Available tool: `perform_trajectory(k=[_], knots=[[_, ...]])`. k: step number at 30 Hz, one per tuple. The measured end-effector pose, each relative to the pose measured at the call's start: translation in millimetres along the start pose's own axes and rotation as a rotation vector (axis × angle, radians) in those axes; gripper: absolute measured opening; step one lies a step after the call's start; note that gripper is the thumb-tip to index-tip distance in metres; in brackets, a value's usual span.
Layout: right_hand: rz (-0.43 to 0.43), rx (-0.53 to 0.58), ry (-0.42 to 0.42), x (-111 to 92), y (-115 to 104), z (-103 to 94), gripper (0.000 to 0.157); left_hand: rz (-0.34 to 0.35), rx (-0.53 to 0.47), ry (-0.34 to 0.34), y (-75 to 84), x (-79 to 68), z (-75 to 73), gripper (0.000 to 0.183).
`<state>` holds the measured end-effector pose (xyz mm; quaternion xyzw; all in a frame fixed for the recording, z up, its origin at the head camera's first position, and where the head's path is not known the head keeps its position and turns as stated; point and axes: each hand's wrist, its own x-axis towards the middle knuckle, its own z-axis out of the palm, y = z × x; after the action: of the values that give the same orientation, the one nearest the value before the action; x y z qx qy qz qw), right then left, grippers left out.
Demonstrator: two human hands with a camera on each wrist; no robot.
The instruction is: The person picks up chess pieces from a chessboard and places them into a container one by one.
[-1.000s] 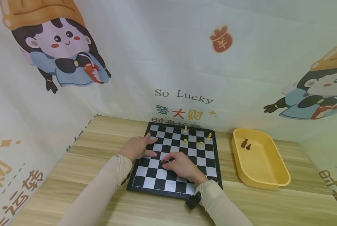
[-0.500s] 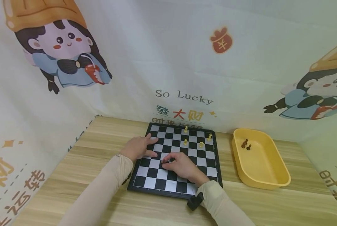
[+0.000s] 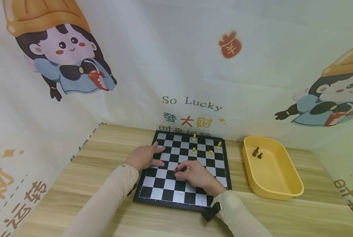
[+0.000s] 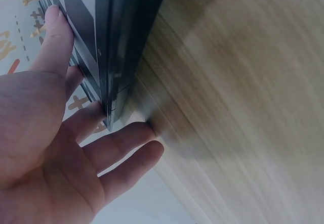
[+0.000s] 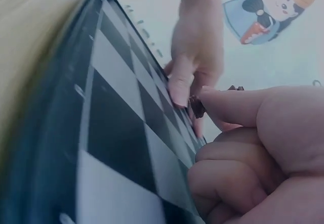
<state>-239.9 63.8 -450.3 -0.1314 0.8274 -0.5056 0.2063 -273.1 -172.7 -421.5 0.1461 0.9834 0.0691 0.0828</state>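
A black-and-white chessboard (image 3: 148, 182) lies on the wooden table. My left hand (image 3: 143, 156) rests at its left edge, fingers spread; in the left wrist view the thumb lies over the squares and the lower fingertips reach past the rim to the table. Between thumb and fingertips, my right hand (image 3: 197, 175) pinches a dark brown chess piece (image 5: 197, 107) close over the left-middle squares. Most of that piece is hidden by the fingers. Several pale yellow chess pieces, one a small pawn-like piece (image 3: 193, 150), stand on the board's far right half.
Right of the board sits a yellow plastic tray (image 3: 272, 176), with dark brown chess pieces (image 3: 255, 152) near its far left corner. A printed white cloth (image 3: 194, 65) hangs close behind the table and along its sides.
My right hand has moved a little to the right over the board, carrying the dark chess piece. The left hand keeps its place at the board's edge.
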Motion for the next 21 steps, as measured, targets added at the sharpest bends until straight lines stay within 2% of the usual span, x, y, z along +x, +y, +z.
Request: perform_trajectory(k=[3, 9, 16, 21], knots=[[0.014, -0.014, 0.020, -3, -2, -8.0, 0.015, -0.006, -0.008, 0.003, 1.0, 0.4, -0.3, 0.075], [0.004, -0.129, 0.077, -9, -2, -22.7, 0.013, -0.018, -0.016, -0.002, 0.7, 1.1, 1.3, 0.076], [0.062, -0.124, 0.131, -17, -5, -40.4, 0.015, -0.001, -0.010, 0.001, 0.0, 1.7, 1.9, 0.077], [0.042, -0.167, 0.178, -21, -7, -50.2, 0.015, 0.005, -0.002, 0.001, -0.3, 2.0, 2.3, 0.077]])
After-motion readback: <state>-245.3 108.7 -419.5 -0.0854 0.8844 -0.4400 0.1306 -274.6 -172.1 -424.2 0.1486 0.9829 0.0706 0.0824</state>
